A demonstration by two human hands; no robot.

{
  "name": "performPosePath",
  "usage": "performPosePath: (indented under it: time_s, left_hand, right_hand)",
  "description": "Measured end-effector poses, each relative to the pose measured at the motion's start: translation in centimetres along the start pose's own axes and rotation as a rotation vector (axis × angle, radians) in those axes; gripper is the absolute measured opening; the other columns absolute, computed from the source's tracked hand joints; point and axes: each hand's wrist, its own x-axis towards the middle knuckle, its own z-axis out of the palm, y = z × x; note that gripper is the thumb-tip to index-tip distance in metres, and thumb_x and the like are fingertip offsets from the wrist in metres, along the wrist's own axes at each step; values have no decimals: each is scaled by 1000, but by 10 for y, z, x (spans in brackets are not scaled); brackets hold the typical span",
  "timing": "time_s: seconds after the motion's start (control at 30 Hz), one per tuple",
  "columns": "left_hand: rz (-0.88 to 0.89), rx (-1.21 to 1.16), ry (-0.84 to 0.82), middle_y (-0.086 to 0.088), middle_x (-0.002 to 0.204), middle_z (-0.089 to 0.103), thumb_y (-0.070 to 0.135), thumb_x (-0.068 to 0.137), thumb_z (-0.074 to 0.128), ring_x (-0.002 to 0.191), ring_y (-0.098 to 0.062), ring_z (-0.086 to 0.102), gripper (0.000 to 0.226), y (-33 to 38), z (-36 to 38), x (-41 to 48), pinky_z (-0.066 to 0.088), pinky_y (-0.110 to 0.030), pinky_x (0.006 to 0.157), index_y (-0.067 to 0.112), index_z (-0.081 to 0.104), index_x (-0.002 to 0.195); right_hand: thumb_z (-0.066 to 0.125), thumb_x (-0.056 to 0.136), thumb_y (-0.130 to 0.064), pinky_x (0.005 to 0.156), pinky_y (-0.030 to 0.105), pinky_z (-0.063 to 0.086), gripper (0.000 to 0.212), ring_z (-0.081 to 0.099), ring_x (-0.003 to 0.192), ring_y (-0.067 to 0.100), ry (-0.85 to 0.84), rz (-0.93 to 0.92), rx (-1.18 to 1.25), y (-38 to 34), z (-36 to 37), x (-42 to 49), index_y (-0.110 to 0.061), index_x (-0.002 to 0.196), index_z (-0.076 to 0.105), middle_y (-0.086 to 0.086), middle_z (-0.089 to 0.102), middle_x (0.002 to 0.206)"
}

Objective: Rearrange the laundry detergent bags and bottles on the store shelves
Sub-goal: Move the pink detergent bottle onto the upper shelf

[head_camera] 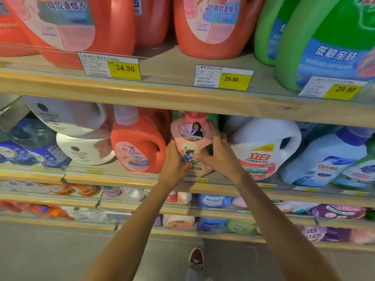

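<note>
On the second shelf [121,178] from the top, your left hand [174,161] and right hand [218,153] clasp the pink detergent bottle [190,136] from both sides, fingers wrapped on its body. It stands upright between the red detergent bottle [138,147] and the white detergent bottle [263,147].

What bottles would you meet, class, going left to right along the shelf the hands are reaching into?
Blue bottle → white bottle → red bottle → pink bottle, held by the left hand and right hand → white jug → pale blue bottle.
</note>
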Motion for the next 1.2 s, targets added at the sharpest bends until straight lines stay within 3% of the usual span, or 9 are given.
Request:
performPosePath:
  time_s: [0.17, 0.33, 0.43, 0.53, 0.6, 0.87, 1.0, 1.1, 1.2]
  left_hand:
    - [-2, 1, -3, -12, 126, 39, 17, 76, 84, 120, -24, 39, 96, -16, 5, -6, 44, -35, 101, 0, 25, 149]
    - [16, -15, -16, -8, 131, 38, 23, 75, 88, 125, -18, 40, 101, -24, 5, -5, 44, -27, 103, 5, 24, 152]
    - [38, -101, -45, 3, 143, 36, 17, 77, 84, 137, -21, 42, 102, -28, 4, -5, 51, -40, 103, 21, 17, 154]
    - [46, -106, -62, -1, 147, 37, 13, 72, 82, 137, -29, 45, 108, -31, 3, -1, 57, -52, 92, 34, 13, 153]
    - [12, -102, -100, -3, 149, 35, 14, 68, 83, 138, -30, 43, 111, -34, 4, 2, 52, -56, 99, 38, 12, 150]
    - [-1, 0, -194, -9, 150, 31, 20, 65, 92, 141, -23, 35, 121, -46, 0, 10, 37, -48, 116, 13, 11, 155]
    - [5, -19, -205, -7, 156, 31, 25, 68, 89, 143, -23, 39, 119, -50, -2, 9, 41, -51, 113, 23, 8, 155]
    - [-16, -33, -204, -6, 153, 38, 31, 66, 87, 138, -23, 46, 117, -49, -3, 10, 47, -52, 107, 33, 7, 152]
    - [-18, -23, -204, -5, 153, 37, 33, 65, 86, 137, -25, 47, 116, -51, -5, 10, 48, -53, 105, 35, 9, 151]
  right_hand:
    - [89, 63, -44, 105, 53, 43, 130, 42, 132, 39, 9, -58, -10, 19, 3, 5, -35, 156, -1, 17, 38, 143]
    - [92, 62, -35, 104, 52, 45, 131, 46, 129, 40, 31, -76, -11, 27, 1, 9, -37, 157, 1, 19, 39, 139]
    - [93, 62, -27, 106, 48, 44, 130, 44, 131, 39, 37, -91, 18, 29, 3, 12, -33, 158, 5, 19, 38, 141]
    - [93, 63, -23, 105, 47, 45, 127, 46, 131, 37, 58, -87, 39, 34, 6, 14, -32, 158, 9, 17, 38, 141]
    - [93, 62, -23, 102, 46, 47, 125, 50, 126, 35, 91, -107, 53, 38, 9, 14, -32, 157, 12, 16, 41, 138]
    - [93, 63, -18, 89, 10, 38, 119, 48, 114, 17, 140, -241, 82, 47, 7, 12, -28, 155, 17, 17, 44, 132]
    - [94, 61, -20, 93, 31, 50, 124, 54, 111, 24, 140, -229, 46, 46, 7, 12, -26, 157, 17, 16, 45, 128]
    - [97, 54, -26, 89, 29, 49, 129, 52, 107, 20, 153, -224, -13, 45, 10, 13, -21, 157, 18, 15, 47, 127]
    - [95, 55, -32, 79, 41, 56, 129, 59, 103, 32, 185, -208, -58, 41, 12, 9, -30, 155, 14, 15, 49, 124]
